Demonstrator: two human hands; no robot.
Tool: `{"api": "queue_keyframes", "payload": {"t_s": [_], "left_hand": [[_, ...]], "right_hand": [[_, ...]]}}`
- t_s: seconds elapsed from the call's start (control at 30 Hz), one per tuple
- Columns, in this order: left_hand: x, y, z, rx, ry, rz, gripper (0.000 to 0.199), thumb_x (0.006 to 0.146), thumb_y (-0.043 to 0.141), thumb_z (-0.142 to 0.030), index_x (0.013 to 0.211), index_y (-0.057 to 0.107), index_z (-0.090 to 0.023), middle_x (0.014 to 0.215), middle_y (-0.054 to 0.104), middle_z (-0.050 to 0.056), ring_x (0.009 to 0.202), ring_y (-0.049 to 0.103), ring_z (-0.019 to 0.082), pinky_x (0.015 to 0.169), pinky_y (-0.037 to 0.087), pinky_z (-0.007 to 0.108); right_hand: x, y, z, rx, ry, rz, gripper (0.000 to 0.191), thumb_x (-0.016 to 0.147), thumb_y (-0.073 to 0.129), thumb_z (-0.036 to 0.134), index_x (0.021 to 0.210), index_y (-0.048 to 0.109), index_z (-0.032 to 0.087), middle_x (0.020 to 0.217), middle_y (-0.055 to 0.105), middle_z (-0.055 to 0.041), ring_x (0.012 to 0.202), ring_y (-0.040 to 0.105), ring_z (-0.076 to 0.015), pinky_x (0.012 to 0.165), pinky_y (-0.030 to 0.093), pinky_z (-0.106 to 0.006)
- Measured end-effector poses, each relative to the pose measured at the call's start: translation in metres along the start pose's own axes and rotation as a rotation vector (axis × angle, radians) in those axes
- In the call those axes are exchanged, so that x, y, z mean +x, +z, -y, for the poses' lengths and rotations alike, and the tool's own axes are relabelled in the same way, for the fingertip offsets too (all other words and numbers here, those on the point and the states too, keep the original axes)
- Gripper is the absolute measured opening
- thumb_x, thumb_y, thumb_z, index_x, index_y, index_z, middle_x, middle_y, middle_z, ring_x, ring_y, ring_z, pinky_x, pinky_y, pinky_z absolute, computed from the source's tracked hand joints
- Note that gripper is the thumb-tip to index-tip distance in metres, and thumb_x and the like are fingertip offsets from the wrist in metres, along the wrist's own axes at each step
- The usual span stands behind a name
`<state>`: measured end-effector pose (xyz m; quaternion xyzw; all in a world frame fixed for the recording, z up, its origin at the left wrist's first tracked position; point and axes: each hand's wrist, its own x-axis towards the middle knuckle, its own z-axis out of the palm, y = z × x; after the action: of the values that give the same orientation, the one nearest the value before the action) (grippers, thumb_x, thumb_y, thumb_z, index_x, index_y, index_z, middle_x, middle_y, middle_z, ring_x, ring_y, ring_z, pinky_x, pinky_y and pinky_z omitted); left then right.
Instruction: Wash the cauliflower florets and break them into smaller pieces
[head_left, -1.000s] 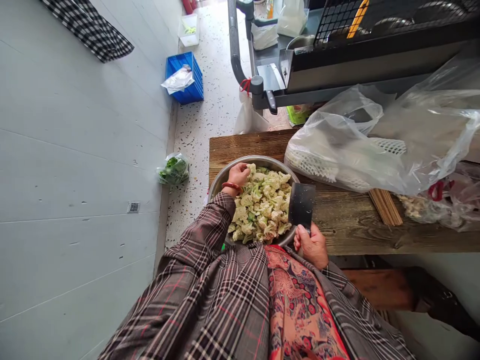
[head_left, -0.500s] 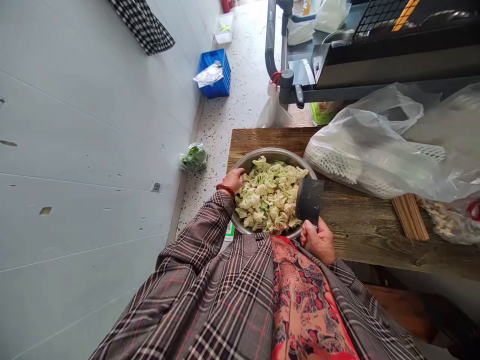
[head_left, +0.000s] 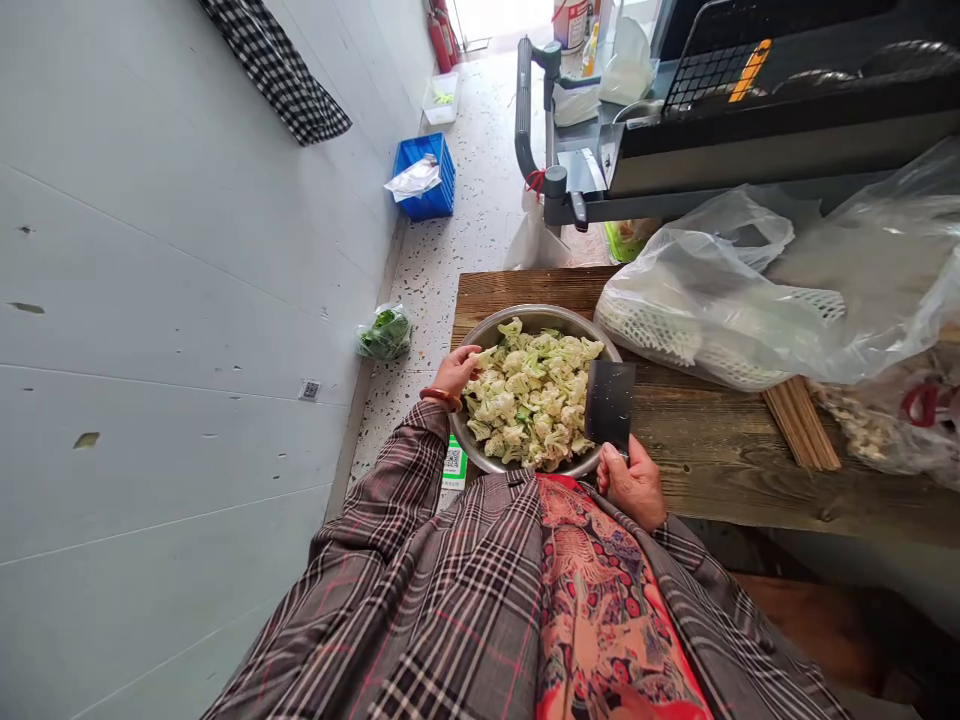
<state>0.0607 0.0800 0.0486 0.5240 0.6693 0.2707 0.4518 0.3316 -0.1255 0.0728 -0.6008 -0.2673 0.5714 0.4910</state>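
Work in hand: cutting cauliflower into a metal bowl (head_left: 480, 335).
Bowl, position: on the wooden tabletop (head_left: 720, 450), at its near left corner, the near rim right at the person's body.
Contents: cauliflower florets (head_left: 529, 400), already broken down into small pieces, heaped roughly level with the rim; some green stalk bits mixed in.
Progress, judged: the cutting looks largely done for this batch, since no whole head or large uncut piece shows on the tabletop; more pale bits lie inside a bag at the right edge, too blurred to identify.
Left hand (head_left: 456, 370): fingers curled over the bowl's left rim, thumb on the outside, gripping the rim; fingertips touching the nearest florets.
Right hand (head_left: 634, 485): closed in a full fist round the handle of a cleaver (head_left: 609, 405); blade upright, its flat face towards the camera, just beside the bowl's right rim.
Plastic bags (head_left: 720, 290): clear, crumpled, covering the far right of the tabletop; white foam netting inside.
Sticks (head_left: 801, 425): thin wooden bundle, partly under the bags.
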Motion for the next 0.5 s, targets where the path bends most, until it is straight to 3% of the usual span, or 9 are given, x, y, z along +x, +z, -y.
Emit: {"api": "queue_keyframes", "payload": {"t_s": [0.1, 0.3, 0.5], "left_hand": [[-0.024, -0.007, -0.006, -0.274, -0.037, 0.106, 0.034, 0.080, 0.063, -0.029, 0.110, 0.062, -0.013, 0.082, 0.065, 0.003, 0.066, 0.064, 0.012, 0.061, 0.050, 0.025], [-0.061, -0.006, -0.004, -0.396, 0.009, 0.181, 0.038, 0.079, 0.066, -0.029, 0.113, 0.059, -0.012, 0.080, 0.067, 0.003, 0.069, 0.065, 0.011, 0.064, 0.050, 0.023], [-0.075, -0.007, 0.007, -0.436, -0.052, 0.045, 0.024, 0.078, 0.064, -0.021, 0.099, 0.063, -0.011, 0.080, 0.068, 0.004, 0.066, 0.062, 0.010, 0.065, 0.051, 0.024]], "right_hand": [[-0.002, 0.003, -0.004, -0.024, 0.004, 0.013, 0.031, 0.084, 0.062, 0.051, 0.085, 0.049, 0.023, 0.050, 0.048, 0.0094, 0.038, 0.042, -0.0079, 0.036, 0.036, -0.019], [-0.012, 0.009, -0.004, -0.031, -0.012, 0.046, 0.031, 0.084, 0.062, 0.050, 0.086, 0.049, 0.023, 0.052, 0.048, 0.0097, 0.039, 0.041, -0.0070, 0.037, 0.037, -0.019], [-0.024, 0.013, 0.000, 0.026, -0.030, 0.031, 0.030, 0.083, 0.064, 0.047, 0.082, 0.046, 0.023, 0.055, 0.047, 0.0102, 0.040, 0.041, -0.0060, 0.038, 0.038, -0.018]]}}
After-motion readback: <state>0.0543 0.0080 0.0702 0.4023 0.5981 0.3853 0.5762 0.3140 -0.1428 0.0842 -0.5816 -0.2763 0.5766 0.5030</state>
